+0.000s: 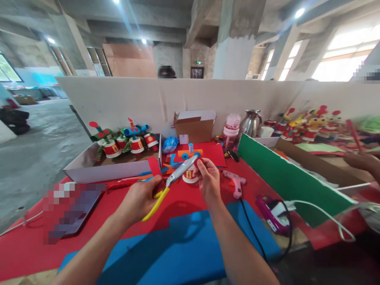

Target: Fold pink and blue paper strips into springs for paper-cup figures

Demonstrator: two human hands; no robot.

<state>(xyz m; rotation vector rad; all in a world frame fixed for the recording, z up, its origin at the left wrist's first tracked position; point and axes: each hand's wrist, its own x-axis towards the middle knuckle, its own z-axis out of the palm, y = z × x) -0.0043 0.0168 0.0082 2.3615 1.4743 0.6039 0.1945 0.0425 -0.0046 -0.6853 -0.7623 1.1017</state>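
My left hand (144, 196) is closed around the yellow handles of a pair of scissors (181, 172), whose metal blades point up and right. A red strip (154, 166) shows just above that thumb; whether the hand holds it too is unclear. At the blade tips, the fingers of my right hand (209, 178) are pinched together, with a hint of red between them too small to name. Behind the blades stands a craft figure with a red-and-white cup body (190, 176), an orange tube (194, 152) and a blue spring on top, partly hidden.
A white box (109, 173) of finished figures stands left, beside a tablet-like device (77, 213). Right are a pink glue gun (236, 183), a purple power strip (271, 215) and a green-sided box (285, 178). Blue sheets (178, 249) lie in front. Another person's hand (360, 160) is far right.
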